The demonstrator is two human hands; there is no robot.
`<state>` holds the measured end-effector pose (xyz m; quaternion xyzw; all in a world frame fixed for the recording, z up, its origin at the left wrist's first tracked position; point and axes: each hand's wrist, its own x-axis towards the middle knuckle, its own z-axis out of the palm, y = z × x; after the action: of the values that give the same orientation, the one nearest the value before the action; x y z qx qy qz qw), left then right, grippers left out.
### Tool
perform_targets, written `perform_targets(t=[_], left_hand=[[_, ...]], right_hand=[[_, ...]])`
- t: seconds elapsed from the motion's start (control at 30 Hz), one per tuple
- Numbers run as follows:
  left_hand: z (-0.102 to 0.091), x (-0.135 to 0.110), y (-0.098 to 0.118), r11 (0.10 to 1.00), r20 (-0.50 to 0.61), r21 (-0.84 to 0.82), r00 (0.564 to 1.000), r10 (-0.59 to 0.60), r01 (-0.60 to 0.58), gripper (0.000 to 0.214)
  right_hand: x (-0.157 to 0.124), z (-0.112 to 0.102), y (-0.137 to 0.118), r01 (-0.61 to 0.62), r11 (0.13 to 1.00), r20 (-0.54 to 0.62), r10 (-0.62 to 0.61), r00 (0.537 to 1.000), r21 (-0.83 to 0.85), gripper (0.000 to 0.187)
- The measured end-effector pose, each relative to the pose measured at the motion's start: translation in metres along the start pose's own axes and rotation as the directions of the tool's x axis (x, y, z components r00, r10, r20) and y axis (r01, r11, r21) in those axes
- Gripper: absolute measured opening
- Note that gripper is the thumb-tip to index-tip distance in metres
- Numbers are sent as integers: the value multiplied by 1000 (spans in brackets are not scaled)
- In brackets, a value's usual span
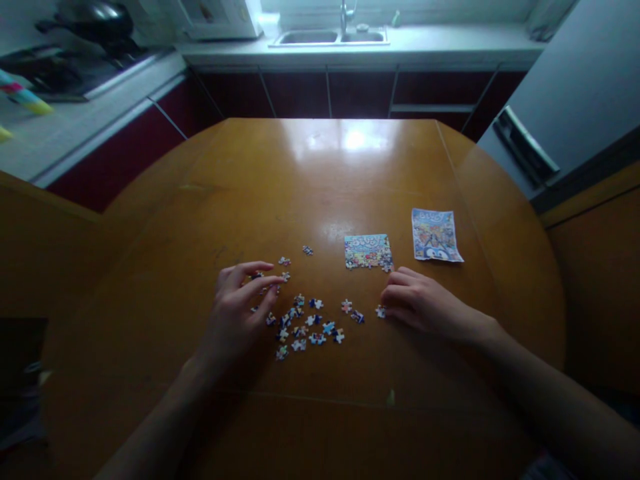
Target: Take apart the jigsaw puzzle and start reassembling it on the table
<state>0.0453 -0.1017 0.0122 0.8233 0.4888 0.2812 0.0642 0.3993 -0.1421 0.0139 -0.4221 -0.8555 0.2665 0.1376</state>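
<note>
A partly joined jigsaw puzzle (369, 251) lies on the table, its lower edge uneven with piece tabs. Just below its right corner is my right hand (417, 298), fingers curled together, with a puzzle piece (381, 311) at the tips by the thumb. My left hand (243, 293) hovers over loose pieces at the left, fingers apart; its index fingertip is beside a small piece (285, 277). Some pieces under that hand are partly hidden. Between the hands several loose puzzle pieces (313, 320) are scattered, showing blue, white and orange print.
A creased printed picture sheet (437, 235) lies right of the puzzle. The wooden table (240, 180) has rounded ends. Beyond it are a counter with a double sink (307, 38), a stove with dark pans (100, 30) at left and a pale fridge (565, 87) at right.
</note>
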Motion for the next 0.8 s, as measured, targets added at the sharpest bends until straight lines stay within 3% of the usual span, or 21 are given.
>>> perform_targets(t=[0.27,0.8], left_hand=[[-1,-1,1,1000,-6,-12,1000,13,-13,13],[4,-5,2,997,15,-79,1000,-17,18,14]], right_hand=[[2,2,2,94,995,-22,-94,995,30,17],[26,19,4,82,988,-238,-111,965,-130,22]])
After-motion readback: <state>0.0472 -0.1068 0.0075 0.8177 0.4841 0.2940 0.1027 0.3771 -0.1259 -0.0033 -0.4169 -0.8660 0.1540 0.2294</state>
